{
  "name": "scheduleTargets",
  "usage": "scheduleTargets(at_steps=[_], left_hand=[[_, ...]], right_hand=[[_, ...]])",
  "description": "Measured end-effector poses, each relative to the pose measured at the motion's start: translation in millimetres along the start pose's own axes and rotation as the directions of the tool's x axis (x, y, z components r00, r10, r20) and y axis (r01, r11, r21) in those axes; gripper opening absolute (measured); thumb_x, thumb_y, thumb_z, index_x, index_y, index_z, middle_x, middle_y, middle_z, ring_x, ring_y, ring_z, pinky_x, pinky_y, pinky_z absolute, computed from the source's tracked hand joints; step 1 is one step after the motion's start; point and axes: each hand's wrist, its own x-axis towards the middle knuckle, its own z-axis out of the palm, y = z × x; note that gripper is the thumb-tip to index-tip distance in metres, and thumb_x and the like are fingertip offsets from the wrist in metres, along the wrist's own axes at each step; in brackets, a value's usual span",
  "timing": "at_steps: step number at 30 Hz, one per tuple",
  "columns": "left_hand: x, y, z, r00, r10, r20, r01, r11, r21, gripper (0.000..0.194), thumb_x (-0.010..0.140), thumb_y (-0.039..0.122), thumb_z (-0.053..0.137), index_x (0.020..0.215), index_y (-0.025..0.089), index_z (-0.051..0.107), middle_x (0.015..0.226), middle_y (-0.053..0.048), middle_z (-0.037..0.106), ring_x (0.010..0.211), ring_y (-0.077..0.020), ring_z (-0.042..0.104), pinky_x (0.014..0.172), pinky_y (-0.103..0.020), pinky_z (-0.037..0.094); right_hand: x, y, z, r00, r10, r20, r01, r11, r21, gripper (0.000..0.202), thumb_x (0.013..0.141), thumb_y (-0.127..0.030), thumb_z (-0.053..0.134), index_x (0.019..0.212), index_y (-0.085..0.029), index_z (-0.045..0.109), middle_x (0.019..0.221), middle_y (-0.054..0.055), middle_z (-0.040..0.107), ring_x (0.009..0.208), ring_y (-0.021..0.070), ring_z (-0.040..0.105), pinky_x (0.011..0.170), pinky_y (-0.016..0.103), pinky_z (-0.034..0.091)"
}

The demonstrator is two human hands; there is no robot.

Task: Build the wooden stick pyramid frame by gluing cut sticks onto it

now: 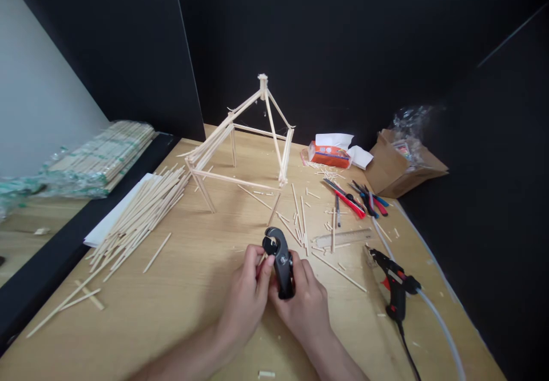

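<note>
- Nearest us: our two bare forearms rise from the lower edge, hands meeting over the pale wood-grained tabletop (193, 312).
- Black hand-held cutter with a hooked head (283, 269) sits between our hands, mid-bench, above the surface. Long axis runs away from us, tilted slightly left; hooked end far and upward, handle end toward us.
- Right hand (305, 301): fingers curled around the cutter's handle from the right, thumb side low by its near end. Handle lies left of the visible knuckles.
- Left hand (247, 295): thumb and forefinger brought together just left of the hooked head, pinching a slim pale wooden stick (260, 260). Only a short bit shows; we cannot tell its full direction.
- Beyond our hands: open house-shaped frame of pale wooden sticks (235, 182), standing upright on its legs.
- Left: loose heap of long wooden sticks (143, 215), partly over a white sheet (102, 229).
- Right: black glue gun with red trigger (395, 284), on the tabletop, nozzle pointing away and left.
</note>
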Motion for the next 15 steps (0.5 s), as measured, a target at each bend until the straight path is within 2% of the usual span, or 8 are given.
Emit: scheduleTargets(at_steps=[7,15], left_hand=[[2.0,1.7,-2.4,0.999,0.019,-0.027,-0.018,0.998,0.059,0.018,0.094,0.04,0.038,0.093,0.023,0.044,0.08,0.0,0.06,0.073,-0.0184,0.059,0.069,-0.029,0.043],[4.1,0.7,-3.9,1.0,0.01,-0.008,-0.009,0.994,0.109,0.019,0.094,0.041,0.037,0.092,0.023,0.043,0.08,-0.001,0.06,0.074,-0.0198,0.06,0.068,-0.03,0.042]], right_hand=[[3.8,1.0,-3.0,1.0,-0.011,0.011,0.011,1.0,0.005,0.048,0.079,-0.029,0.051,0.123,-0.012,0.046,0.088,0.007,0.063,0.07,0.02,0.066,0.057,0.028,0.053],[5.0,2.8,-7.1,1.0,0.0,0.025,0.0,1.0,0.006,0.052,0.077,-0.028,0.053,0.126,-0.013,0.045,0.097,0.009,0.063,0.076,0.0214,0.067,0.059,0.029,0.054]])
